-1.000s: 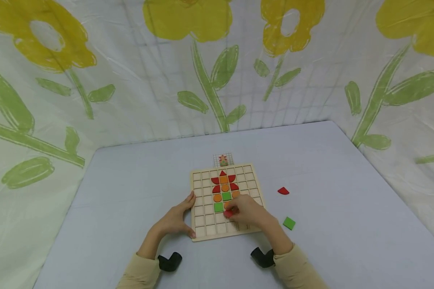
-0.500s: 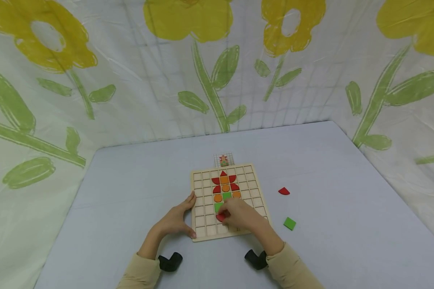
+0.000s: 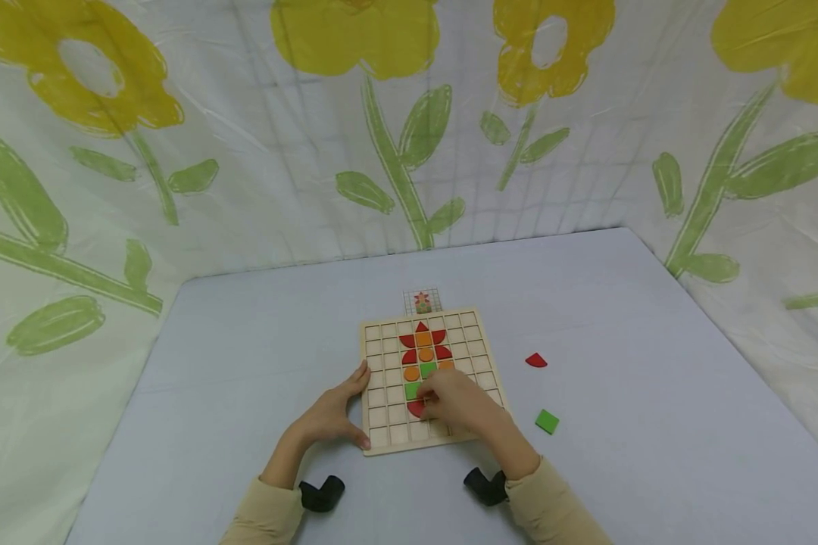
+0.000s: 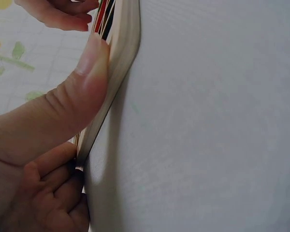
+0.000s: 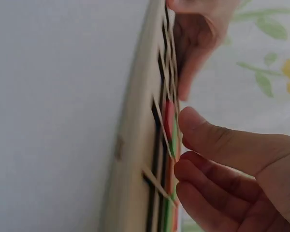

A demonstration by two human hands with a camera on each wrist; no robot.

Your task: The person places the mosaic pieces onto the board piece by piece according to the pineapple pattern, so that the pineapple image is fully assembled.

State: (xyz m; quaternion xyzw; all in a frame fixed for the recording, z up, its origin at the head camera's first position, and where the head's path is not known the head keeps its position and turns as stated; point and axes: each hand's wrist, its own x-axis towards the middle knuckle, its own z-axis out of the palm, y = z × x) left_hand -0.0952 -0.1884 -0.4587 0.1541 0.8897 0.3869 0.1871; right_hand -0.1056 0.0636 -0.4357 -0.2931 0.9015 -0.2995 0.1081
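A wooden grid board point(image 3: 388, 434) lies on the table, its cells partly filled with red, orange and green flat pieces. My left hand point(image 3: 330, 415) is spread along the left edge, thumb on the rim near the front corner; in the left wrist view this thumb point(image 4: 89, 82) presses on the rim. A red quarter-round piece point(image 3: 415, 409) lies in the cell below a green square point(image 3: 412, 391). Close beside it, my right hand point(image 3: 460, 401) hovers over the board and hides some cells. In the right wrist view thumb and fingers are apart, thumb tip beside the red piece point(image 5: 169, 118).
Right of the board lie a loose red quarter-round piece point(image 3: 536, 360) and a green square tile point(image 3: 547, 421). A small pattern card point(image 3: 422, 300) touches the board's far edge. Black wrist mounts point(image 3: 323, 494) hang at both sleeves. A flower-printed curtain point(image 3: 245, 189) stands behind the table.
My right hand carried the red quarter-round piece left into the cell below the green square. Its fingers have since let go and shifted slightly right. The left hand stays put.
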